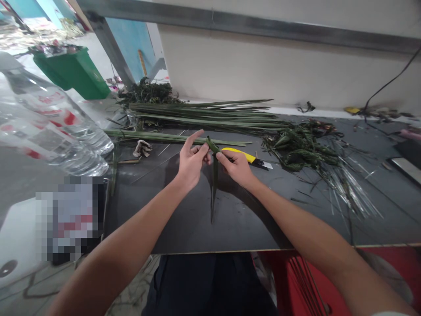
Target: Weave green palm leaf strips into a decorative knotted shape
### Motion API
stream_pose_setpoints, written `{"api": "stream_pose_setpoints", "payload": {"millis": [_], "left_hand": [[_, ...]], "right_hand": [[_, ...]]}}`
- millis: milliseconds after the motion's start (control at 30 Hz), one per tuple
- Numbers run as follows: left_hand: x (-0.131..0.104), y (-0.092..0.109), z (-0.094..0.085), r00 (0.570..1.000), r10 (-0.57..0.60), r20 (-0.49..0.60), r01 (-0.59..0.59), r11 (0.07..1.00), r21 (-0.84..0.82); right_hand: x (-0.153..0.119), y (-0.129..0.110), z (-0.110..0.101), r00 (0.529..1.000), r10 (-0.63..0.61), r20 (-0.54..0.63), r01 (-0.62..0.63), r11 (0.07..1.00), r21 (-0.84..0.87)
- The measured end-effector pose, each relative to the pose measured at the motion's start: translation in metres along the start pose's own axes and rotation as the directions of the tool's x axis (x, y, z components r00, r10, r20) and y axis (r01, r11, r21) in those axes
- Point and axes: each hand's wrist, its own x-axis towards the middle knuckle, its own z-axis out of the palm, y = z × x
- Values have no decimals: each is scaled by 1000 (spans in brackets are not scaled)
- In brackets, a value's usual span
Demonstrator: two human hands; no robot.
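In the head view, a folded green palm leaf [214,169] is held over the middle of the dark table, its long pointed tail hanging towards me. My right hand [235,166] pinches its folded upper part between thumb and fingers. My left hand [191,160] is at the leaf's left edge, thumb pressed to the curled fingers there, index finger stretched out. Just behind my right hand lies a yellow utility knife [241,153], its blade out and pointing right; my hand covers part of it.
Long palm leaves [204,115] lie along the back of the table [184,230]. Woven green leaf pieces [301,147] and clear thin strips [351,188] are on the right. Water bottles [62,114] stand left, near a blurred-out item [74,215]. A green bin [70,70] is beyond.
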Motion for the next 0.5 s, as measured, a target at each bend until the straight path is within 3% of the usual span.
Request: {"api": "stream_pose_setpoints", "payload": {"millis": [167,500], "left_hand": [[-2,-5,-3,970,212,116,-234,946,223],[6,-8,-11,947,258,192,-306,907,288]], "right_hand": [[1,-1,-1,1000,-22,21,22,1000,-16],[2,4,-1,999,-9,50,7,1000,26]]}}
